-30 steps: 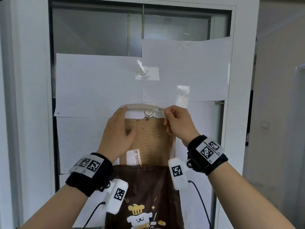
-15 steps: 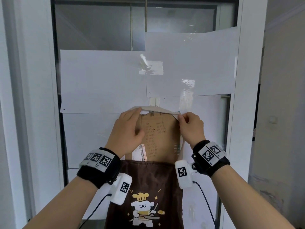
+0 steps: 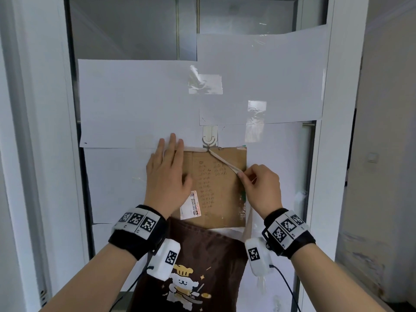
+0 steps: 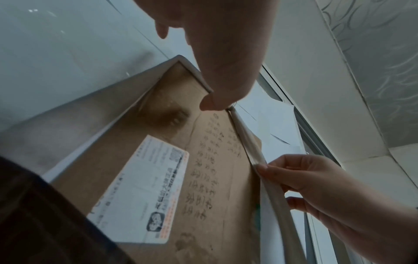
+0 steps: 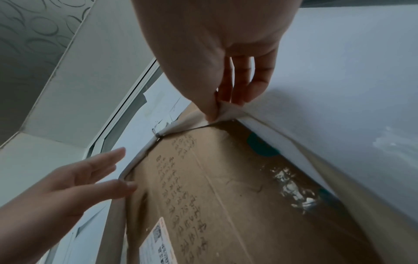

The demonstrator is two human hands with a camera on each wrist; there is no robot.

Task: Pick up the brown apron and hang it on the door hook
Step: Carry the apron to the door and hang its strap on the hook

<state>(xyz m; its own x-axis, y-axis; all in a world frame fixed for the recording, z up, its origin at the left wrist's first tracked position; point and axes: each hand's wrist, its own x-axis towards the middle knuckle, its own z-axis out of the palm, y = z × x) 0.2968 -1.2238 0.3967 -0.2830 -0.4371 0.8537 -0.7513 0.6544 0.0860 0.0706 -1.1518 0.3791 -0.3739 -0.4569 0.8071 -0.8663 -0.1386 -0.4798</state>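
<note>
The brown apron (image 3: 198,255) with a cartoon chef print hangs against the door. Its cream neck strap (image 3: 225,163) runs over the wire of the white door hook (image 3: 209,137). My left hand (image 3: 171,163) lies flat on the door left of the hook, fingers straight, and the strap passes under it. My right hand (image 3: 243,175) pinches the strap below and right of the hook and holds it taut. In the right wrist view the strap (image 5: 185,125) sits in the hook's wire (image 5: 156,134), with thumb and fingers pinching it.
A cardboard sheet (image 3: 216,188) with handwriting and a shipping label (image 3: 190,206) is fixed to the door under the hook. White paper sheets (image 3: 135,104) cover the glass door. A white frame (image 3: 333,154) stands at the right, and a wall lies beyond it.
The strap has come down from above the hook and now lies in its wire. My right hand has pulled its part down and right. My left hand's fingers have straightened.
</note>
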